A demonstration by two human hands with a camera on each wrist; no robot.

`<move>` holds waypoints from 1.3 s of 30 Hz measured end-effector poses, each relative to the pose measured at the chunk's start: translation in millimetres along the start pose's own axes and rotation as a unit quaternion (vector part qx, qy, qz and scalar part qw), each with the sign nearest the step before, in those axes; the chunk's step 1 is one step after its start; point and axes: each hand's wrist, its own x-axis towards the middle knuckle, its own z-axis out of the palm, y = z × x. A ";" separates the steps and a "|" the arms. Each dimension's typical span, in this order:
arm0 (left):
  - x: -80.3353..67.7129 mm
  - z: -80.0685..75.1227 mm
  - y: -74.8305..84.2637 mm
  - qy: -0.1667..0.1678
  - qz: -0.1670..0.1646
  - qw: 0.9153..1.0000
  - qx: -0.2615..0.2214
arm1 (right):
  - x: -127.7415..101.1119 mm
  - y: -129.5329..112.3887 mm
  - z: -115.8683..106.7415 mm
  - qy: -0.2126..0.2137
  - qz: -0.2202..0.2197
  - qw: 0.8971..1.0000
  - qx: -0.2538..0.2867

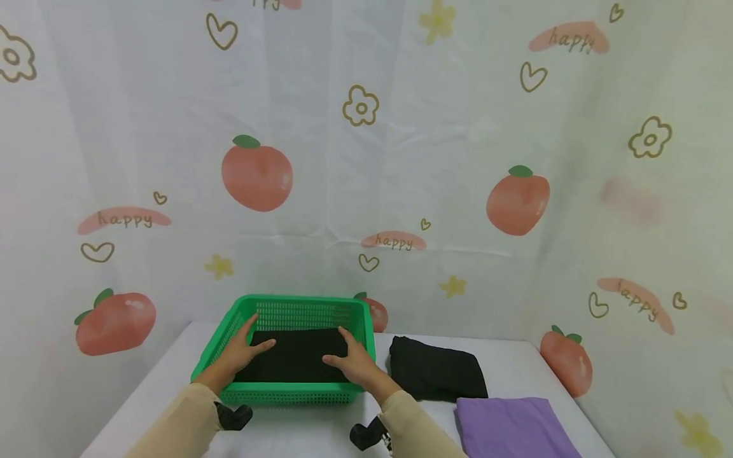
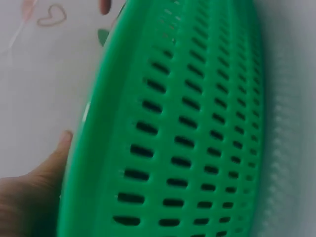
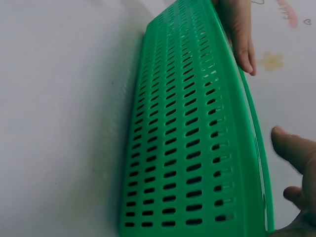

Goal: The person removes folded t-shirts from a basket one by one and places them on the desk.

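Observation:
A green perforated plastic basket [image 1: 286,387] stands on the white table, with a folded black cloth [image 1: 299,356] lying inside. My left hand [image 1: 237,353] is over the basket's left part, thumb and fingers spread, at the cloth's left edge. Mirroring it, my right hand [image 1: 356,366] reaches in at the cloth's right edge with fingers extended. In the left wrist view, part of the left hand [image 2: 29,197] shows beyond the basket's front wall [image 2: 197,128]. The right wrist view has the right hand [image 3: 308,182] past the rim, its thumb stretched out; the cloth is hidden there.
Right of the basket lies another folded black cloth [image 1: 438,370]. A folded purple cloth [image 1: 515,427] sits nearer the front right, beside it. Behind the white table [image 1: 509,366] hangs a white curtain [image 1: 401,159] printed with peaches and hearts.

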 end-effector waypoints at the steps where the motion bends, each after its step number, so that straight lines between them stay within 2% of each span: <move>1: 0.2 -0.6 -0.3 -0.010 -0.005 1.000 -0.006 | 1.6 0.1 0.4 0.000 0.007 1.000 -0.004; 6: 6.7 -3.0 -5.4 -0.049 -0.025 0.998 -0.030 | 10.9 -0.8 3.2 0.003 0.040 0.999 -0.009; 13: 13.5 -4.3 -9.2 -0.063 -0.055 0.996 -0.036 | 19.0 -0.3 5.4 -0.006 0.063 0.998 0.030; 19: 14.0 2.1 -12.2 -0.074 -0.073 0.994 -0.028 | 19.2 5.0 8.7 -0.005 0.085 0.995 0.050; 24: 13.3 5.2 -18.7 -0.083 -0.072 0.994 -0.022 | 18.0 9.6 13.8 -0.005 0.096 0.994 0.056; 33: 12.4 0.4 -13.3 -0.086 -0.067 0.994 -0.020 | 25.6 7.6 15.1 0.003 0.111 0.992 0.066; 39: 16.0 0.4 -16.8 -0.090 -0.066 0.994 0.001 | 27.8 8.1 16.6 -0.001 0.128 0.988 0.089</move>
